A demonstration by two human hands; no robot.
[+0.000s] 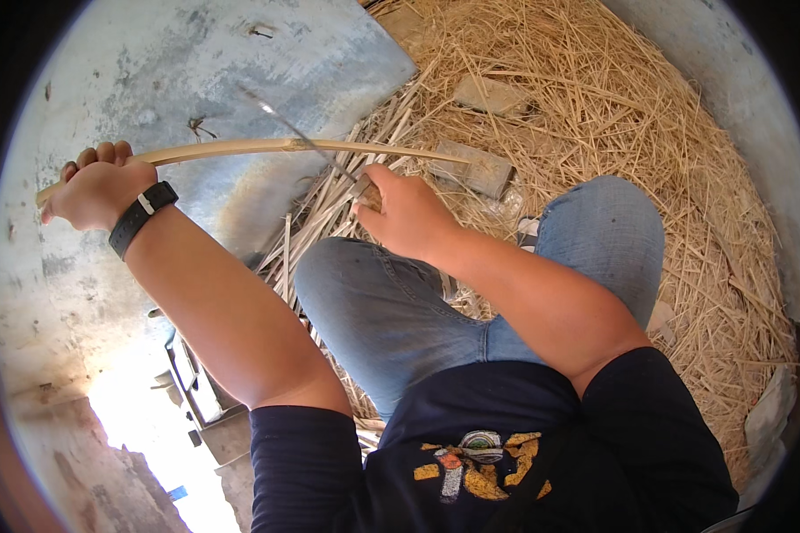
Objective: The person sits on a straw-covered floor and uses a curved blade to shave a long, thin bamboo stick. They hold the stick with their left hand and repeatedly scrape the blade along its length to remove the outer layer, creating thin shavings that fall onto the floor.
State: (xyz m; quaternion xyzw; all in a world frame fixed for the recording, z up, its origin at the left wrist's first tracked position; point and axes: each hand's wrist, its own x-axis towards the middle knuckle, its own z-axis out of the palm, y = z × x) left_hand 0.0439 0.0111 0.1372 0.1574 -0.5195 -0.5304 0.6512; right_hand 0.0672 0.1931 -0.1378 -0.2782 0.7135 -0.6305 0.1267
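My left hand [107, 185], with a dark band on its wrist, is closed round the left end of a long, pale bamboo strip [218, 150]. The strip bows gently and reaches right across the view, its far end over the straw. In my right hand [409, 211] is a knife [326, 158], gripped by its handle. Its thin blade slants up and to the left, crossing the strip near the middle. Whether the edge touches the strip, I cannot tell. My right fingers partly hide the handle.
Straw-like shavings [587, 98] cover the floor ahead and to the right. Two flat blocks, a nearer brick [476, 169] and a farther one [493, 96], lie among them. A worn blue-grey wall [196, 71] stands at left. My bent knees [364, 302] are below my hands.
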